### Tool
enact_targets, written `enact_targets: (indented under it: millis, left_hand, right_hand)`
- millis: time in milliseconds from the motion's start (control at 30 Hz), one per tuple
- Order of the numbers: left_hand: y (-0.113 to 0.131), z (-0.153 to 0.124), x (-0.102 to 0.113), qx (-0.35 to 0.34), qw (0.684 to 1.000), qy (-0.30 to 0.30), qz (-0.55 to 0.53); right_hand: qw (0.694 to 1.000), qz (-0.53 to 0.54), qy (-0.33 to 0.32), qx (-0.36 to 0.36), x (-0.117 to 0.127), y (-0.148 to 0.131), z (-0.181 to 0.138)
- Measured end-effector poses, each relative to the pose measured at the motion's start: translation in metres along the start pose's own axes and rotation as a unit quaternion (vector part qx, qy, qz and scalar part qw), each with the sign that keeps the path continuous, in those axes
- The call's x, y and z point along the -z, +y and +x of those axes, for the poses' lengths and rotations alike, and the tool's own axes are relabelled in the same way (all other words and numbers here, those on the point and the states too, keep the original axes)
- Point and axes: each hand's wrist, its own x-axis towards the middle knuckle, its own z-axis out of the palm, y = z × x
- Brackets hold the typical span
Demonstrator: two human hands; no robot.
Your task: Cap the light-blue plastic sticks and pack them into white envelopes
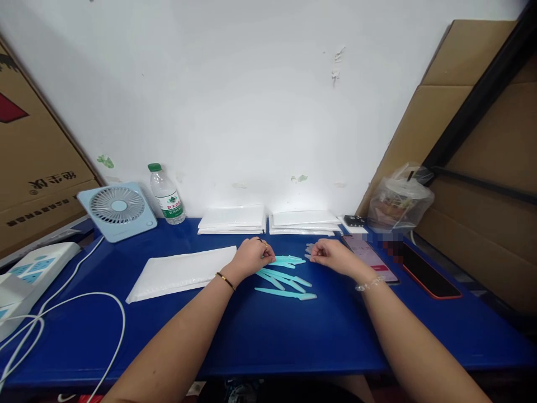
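Observation:
Several turquoise eyebrow razors [285, 294] with pale, clear-looking tips lie loosely fanned on the blue table. At the far end of the group, my left hand [250, 257] has its thumb and fingers pinched at the handle end of a razor. My right hand [333, 256] is closed in a pinch just right of the razors' tips. Small translucent pieces [309, 250], like blade caps, show at its fingertips; whether they are held or lie on the table is hard to see. Left of my left hand lies a flat white padded packet [180, 271], partly behind my wrist.
Two stacks of white packets [232, 219] stand against the wall. A light blue fan [118, 207], a water bottle [166, 196] and a power strip [37, 274] with white cables are at left. Phones [432, 271] and a bagged cup [400, 201] are at right.

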Motion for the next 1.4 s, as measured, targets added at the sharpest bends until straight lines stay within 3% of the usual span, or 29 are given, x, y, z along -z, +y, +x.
enact_targets:
  millis: [133, 267, 333, 533, 633, 800, 900, 1133, 1400]
  left_hand:
    - [-0.002, 0.0, -0.002, 0.012, 1.0, 0.001, -0.009]
    - [0.001, 0.0, -0.003, 0.0, 1.0, 0.001, 0.001]
    - [0.004, -0.001, -0.002, -0.011, 1.0, 0.003, -0.001]
    - [0.015, -0.005, 0.003, -0.074, 0.997, -0.017, -0.008]
    - [0.014, -0.004, 0.005, -0.052, 0.998, -0.014, 0.017]
    - [0.004, -0.001, 0.006, 0.002, 1.0, -0.031, -0.001]
    - [0.002, -0.001, 0.003, 0.0, 1.0, -0.027, -0.015]
    - [-0.002, 0.0, -0.006, -0.034, 0.998, -0.027, -0.042]
    - [-0.002, -0.003, -0.003, -0.049, 0.989, -0.014, -0.139]
  right_hand:
    - [1.0, 0.001, 0.007, 0.014, 0.001, -0.006, -0.003]
    - [0.992, 0.016, -0.107, 0.066, -0.006, -0.029, -0.011]
    - [0.989, 0.004, -0.133, 0.064, -0.009, -0.036, -0.012]
    - [0.997, 0.0, -0.046, 0.059, -0.008, -0.036, -0.009]
    - [0.998, -0.003, -0.02, 0.052, -0.003, -0.025, -0.006]
    - [0.999, -0.033, 0.006, -0.036, 0.004, -0.001, 0.0]
    - [0.999, -0.019, 0.026, -0.01, 0.003, -0.009, -0.003]
    - [0.992, -0.01, -0.107, 0.072, -0.02, -0.05, -0.012]
    - [0.992, 0.015, -0.115, 0.048, -0.023, -0.041, -0.008]
